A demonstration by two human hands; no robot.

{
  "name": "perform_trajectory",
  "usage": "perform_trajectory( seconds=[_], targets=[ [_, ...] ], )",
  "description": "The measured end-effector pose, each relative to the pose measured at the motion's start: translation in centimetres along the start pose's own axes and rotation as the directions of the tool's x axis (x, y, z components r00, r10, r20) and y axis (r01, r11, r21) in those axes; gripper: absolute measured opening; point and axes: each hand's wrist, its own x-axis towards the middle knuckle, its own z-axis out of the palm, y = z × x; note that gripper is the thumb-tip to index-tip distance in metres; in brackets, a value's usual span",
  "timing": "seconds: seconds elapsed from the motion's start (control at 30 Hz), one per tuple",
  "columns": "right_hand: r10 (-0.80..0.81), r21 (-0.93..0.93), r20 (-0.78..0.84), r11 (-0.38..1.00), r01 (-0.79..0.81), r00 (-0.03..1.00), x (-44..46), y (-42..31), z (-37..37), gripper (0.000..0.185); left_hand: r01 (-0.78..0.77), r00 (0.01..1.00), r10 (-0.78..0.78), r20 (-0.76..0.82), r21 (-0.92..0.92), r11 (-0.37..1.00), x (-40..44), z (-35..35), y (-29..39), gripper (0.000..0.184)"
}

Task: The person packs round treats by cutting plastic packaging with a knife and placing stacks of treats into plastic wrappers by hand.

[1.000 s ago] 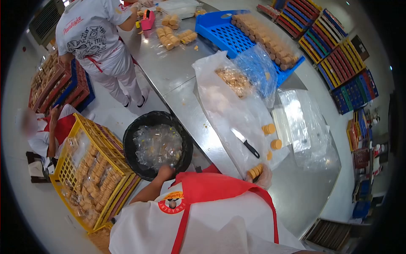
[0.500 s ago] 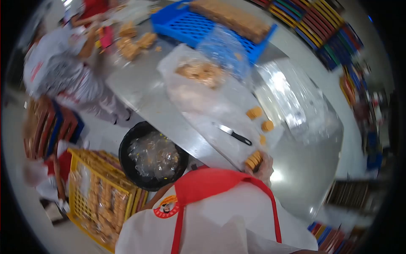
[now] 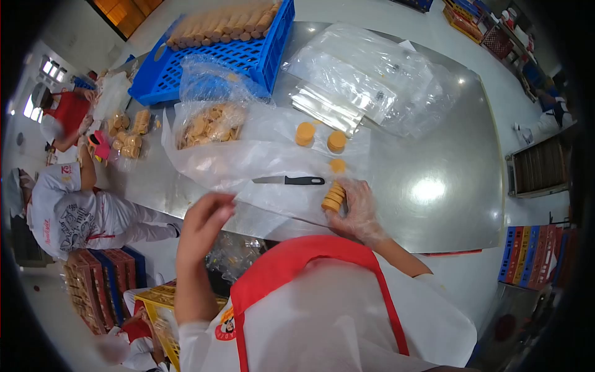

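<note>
My right hand (image 3: 358, 212), in a clear plastic glove, is closed around a short row of round yellow biscuits (image 3: 333, 197) at the table's near side. Just beyond it a single biscuit (image 3: 337, 165) lies on the white plastic sheet (image 3: 266, 198). Farther back stand two small stacks, a left biscuit stack (image 3: 304, 134) and a right biscuit stack (image 3: 336, 141). A black-handled knife (image 3: 304, 180) rests on the sheet between my hands, its blade pointing left. My left hand (image 3: 207, 220) hovers over the near edge, fingers apart, holding nothing.
A blue crate (image 3: 273, 68) with rows of biscuits sits at the back left. Before it lies a clear bag of biscuits (image 3: 214, 124). Clear plastic bags (image 3: 372, 74) cover the back of the steel table (image 3: 446, 186). Co-workers (image 3: 68, 204) stand at the left.
My view has turned, so the table now lies more squarely ahead. My left hand has come into view. My right hand still has the biscuits; the knife remains on the sheet.
</note>
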Motion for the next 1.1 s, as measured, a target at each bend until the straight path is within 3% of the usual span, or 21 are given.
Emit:
perform_trajectory(
  seconds=[0.1,0.23,0.33,0.43,0.53,0.73,0.83,0.93,1.03,1.1],
  targets=[
    [0.012,0.084,-0.092,0.996,-0.005,0.996,0.0,0.4,0.2,0.064,-0.227,0.974,0.227,0.024,0.2,0.953,9.8,5.4,4.4,0.035],
    [0.037,0.108,-0.196,0.994,-0.016,0.98,-0.6,1.2,0.1,0.067,-0.229,0.968,0.252,0.014,0.464,0.856,22.4,12.1,5.3,0.044],
    [0.082,0.139,-0.198,0.989,-0.054,0.977,-0.8,1.5,-0.2,0.069,-0.215,0.949,0.316,-0.003,0.728,0.651,30.3,15.0,2.0,0.048],
    [0.077,0.162,-0.252,0.986,-0.036,0.965,-0.9,2.0,0.0,0.071,-0.048,0.886,0.43,-0.175,0.886,0.461,33.5,16.9,-1.6,0.052],
    [0.058,0.202,-0.242,0.979,-0.008,0.969,-0.8,2.2,-0.2,0.071,0.091,0.945,0.221,-0.241,0.844,0.528,33.9,17.6,-2.1,0.056],
    [0.021,0.234,-0.247,0.972,0.039,0.969,0.0,2.7,-0.1,0.074,0.123,0.987,0.018,-0.162,0.813,0.57,35.2,17.4,-3.2,0.053],
    [0.033,0.247,-0.22,0.969,0.023,0.975,0.1,2.9,-0.1,0.074,0.08,0.989,0.062,-0.131,0.85,0.521,34.8,17.1,-2.3,0.05],
    [0.051,0.259,-0.19,0.966,0.0,0.98,-0.1,3.1,0.1,0.074,-0.047,0.916,0.389,-0.104,0.932,0.359,34.8,17.3,-3.5,0.038],
    [0.061,0.27,-0.153,0.963,-0.018,0.986,-0.2,3.2,0.0,0.074,-0.116,0.836,0.543,-0.081,0.941,0.319,34.8,17.2,-3.3,0.029],
    [0.065,0.28,-0.145,0.96,-0.022,0.987,-0.3,3.3,0.0,0.074,-0.125,0.844,0.525,-0.112,0.91,0.396,35.0,16.9,-2.1,0.025]
  ],
)
